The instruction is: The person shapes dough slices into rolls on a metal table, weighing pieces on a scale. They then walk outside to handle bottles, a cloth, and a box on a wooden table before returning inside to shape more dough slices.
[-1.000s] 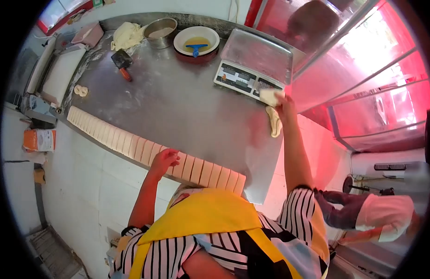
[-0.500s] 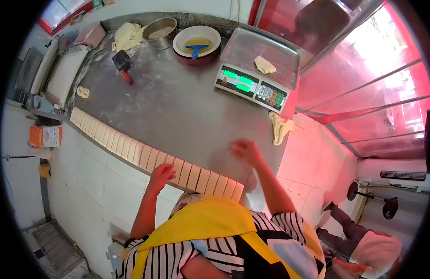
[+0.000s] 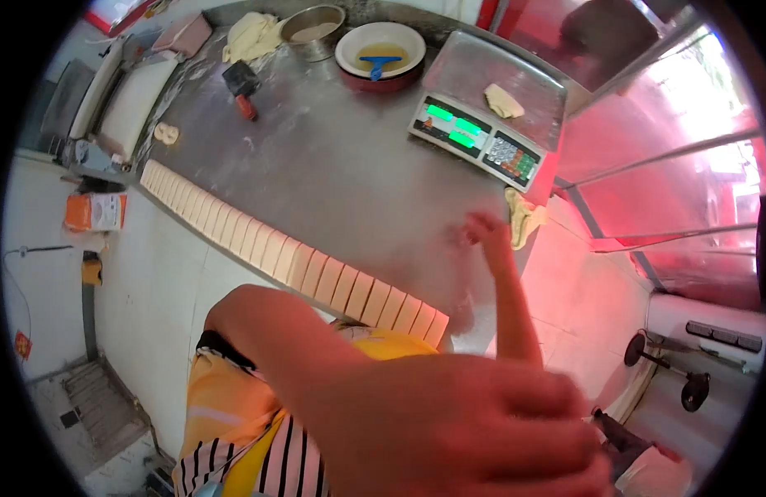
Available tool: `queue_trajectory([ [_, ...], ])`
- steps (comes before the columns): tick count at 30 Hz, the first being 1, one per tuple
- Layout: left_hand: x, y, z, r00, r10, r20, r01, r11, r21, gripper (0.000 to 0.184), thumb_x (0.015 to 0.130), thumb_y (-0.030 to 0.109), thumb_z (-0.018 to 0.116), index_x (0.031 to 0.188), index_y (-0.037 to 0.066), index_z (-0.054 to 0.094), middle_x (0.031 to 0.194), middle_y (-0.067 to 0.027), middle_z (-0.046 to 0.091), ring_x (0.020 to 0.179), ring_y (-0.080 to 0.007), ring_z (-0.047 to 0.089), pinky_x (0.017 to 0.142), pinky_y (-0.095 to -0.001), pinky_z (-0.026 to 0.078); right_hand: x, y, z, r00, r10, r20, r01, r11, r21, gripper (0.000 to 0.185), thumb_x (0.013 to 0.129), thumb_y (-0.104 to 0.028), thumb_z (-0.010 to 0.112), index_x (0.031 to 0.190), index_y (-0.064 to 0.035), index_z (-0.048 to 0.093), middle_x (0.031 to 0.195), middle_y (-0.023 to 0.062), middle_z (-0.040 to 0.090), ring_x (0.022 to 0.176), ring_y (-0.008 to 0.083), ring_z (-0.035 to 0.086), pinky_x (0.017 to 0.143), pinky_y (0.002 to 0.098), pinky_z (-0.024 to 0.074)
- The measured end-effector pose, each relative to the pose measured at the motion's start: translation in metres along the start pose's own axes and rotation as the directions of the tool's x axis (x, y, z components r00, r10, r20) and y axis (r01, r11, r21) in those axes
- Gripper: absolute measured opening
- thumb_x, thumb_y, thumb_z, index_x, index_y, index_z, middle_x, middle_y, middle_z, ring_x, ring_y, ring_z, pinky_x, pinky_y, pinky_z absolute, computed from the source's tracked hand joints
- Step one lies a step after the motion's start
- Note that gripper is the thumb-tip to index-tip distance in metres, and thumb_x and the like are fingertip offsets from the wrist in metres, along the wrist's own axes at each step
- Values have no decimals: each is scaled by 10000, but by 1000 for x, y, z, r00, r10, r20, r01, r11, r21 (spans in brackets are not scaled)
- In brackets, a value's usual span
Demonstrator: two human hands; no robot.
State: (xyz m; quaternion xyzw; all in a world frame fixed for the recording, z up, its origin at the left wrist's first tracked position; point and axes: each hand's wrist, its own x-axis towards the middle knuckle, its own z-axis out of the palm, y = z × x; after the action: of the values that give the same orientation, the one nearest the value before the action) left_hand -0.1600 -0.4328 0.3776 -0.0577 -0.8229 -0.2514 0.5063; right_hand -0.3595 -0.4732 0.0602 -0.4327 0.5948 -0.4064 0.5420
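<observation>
Dough strips (image 3: 271, 253) edge the metal table (image 3: 342, 166) above pale tiles (image 3: 159, 290); right fingers (image 3: 480, 222) loosely parted, left fingers' (image 3: 549, 447) state unclear.

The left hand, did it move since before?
Yes. Against the dough row, the left hand has swung right, away from it and toward the camera.

pale tiled floor (image 3: 172, 273) beside steel table (image 3: 342, 157), red-tinted panels (image 3: 648, 153) at right

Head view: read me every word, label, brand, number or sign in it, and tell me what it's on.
None can be read.
Scale displays: lit green, any digits too blurred.
Scale keypad: markings too small.
Orange-and-white package: printing too small and blurred.
Red tag at far left: any marks too small.
</observation>
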Motion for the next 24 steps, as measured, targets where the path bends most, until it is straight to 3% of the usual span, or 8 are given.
queue_trajectory([
  [4,-26,-21,21,954,-290,78,288,957,36,247,748,100,580,977,6,580,818,-80,570,706,-209,586,611,-334,477,82,-40,-43,976,-176,-130,177,984,2,191,854,-158,591,955,-1,629,728,9,611,611,89,526,545,239,414],
  [8,-143,-55,32,776,-601,191,557,795,239,277,768,64,592,1043,45,607,884,-78,625,757,-246,611,658,-322,510,168,-88,-72,894,-352,-277,213,879,-427,421,826,-389,600,925,17,651,725,94,629,645,185,578,610,318,462],
  [10,-186,-43,17,263,-953,147,945,285,157,260,824,69,568,1077,18,591,883,-93,628,764,-206,617,685,-295,504,216,-84,-81,858,-370,-357,58,760,-648,539,778,-493,594,960,11,649,825,146,636,757,246,597,685,369,462],
  [13,-298,-7,11,-104,-989,-101,993,-97,-70,259,878,137,538,1090,-7,572,907,-103,645,791,-188,630,719,-296,500,274,-57,-94,889,-231,-395,-268,438,-858,723,707,-650,586,1014,1,647,974,223,645,924,337,625,796,446,463],
  [15,-338,29,-3,-298,-934,-198,931,-239,-276,248,885,137,536,1080,-12,574,871,-99,646,772,-152,629,713,-284,501,260,-74,-73,891,-249,-379,-233,464,-854,704,658,-609,657,1008,2,650,1102,212,606,1021,349,583,876,428,445],
  [17,-362,49,-9,-350,-884,-311,904,-232,-358,237,884,120,533,1073,-17,573,868,-94,642,754,-139,625,706,-273,500,281,-58,-76,863,-300,-406,-175,576,-798,875,597,-537,738,1187,65,503,1175,266,543,1067,362,547,912,436,416],
  [22,-376,53,-10,-395,-852,-344,862,-214,-460,229,882,107,550,1069,-24,574,867,-80,627,744,-133,609,706,-256,491,225,-71,-3,763,-592,-261,370,730,-575,355,698,-203,757,865,-17,505,746,101,532,700,221,552,649,344,467],
  [24,-374,50,-12,-361,-869,-338,878,-194,-438,240,883,114,555,1079,-24,569,871,-78,626,760,-129,605,714,-260,490,200,-54,49,915,-389,-107,378,919,-112,281,717,-129,736,819,-47,488,728,47,506,679,158,523,604,305,456],
])
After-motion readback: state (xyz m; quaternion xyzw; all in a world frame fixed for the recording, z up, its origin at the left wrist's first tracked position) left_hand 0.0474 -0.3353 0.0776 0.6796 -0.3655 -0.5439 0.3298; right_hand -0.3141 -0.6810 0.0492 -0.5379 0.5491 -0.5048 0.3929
